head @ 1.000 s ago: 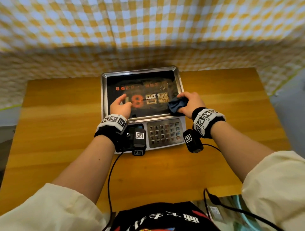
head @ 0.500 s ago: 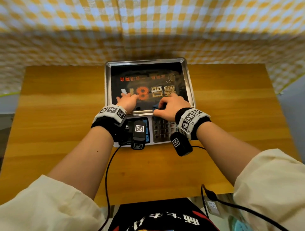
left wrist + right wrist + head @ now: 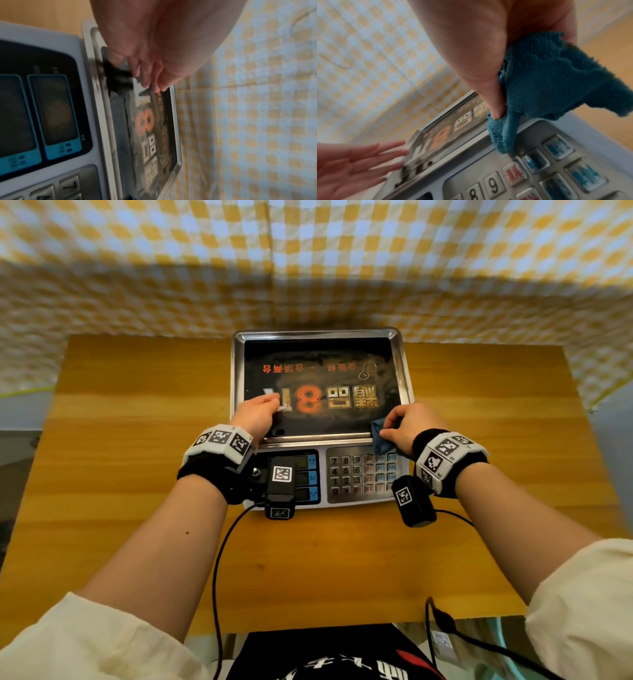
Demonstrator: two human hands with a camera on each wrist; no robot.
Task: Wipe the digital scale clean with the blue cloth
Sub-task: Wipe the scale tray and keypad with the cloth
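Note:
A digital scale (image 3: 322, 350) with a steel tray and a dark printed sheet stands on the wooden table; its keypad (image 3: 359, 477) faces me. My right hand (image 3: 404, 426) grips the bunched blue cloth (image 3: 380, 438) (image 3: 547, 81) at the tray's near right corner, the cloth hanging onto the keypad's top edge. My left hand (image 3: 257, 412) lies with straight fingers (image 3: 145, 75) flat on the tray's near left part, holding nothing. Dark smudges (image 3: 412, 170) sit on the tray's near left edge.
The wooden table (image 3: 137, 474) extends to both sides of the scale. A yellow-and-white checked cloth (image 3: 308, 268) hangs as a backdrop right behind the scale. Cables (image 3: 219, 559) run from the wrist cameras toward my body.
My right hand with the cloth swept left to the tray's near middle, then back right to the near right corner. The left hand stayed pressed on the tray's left side.

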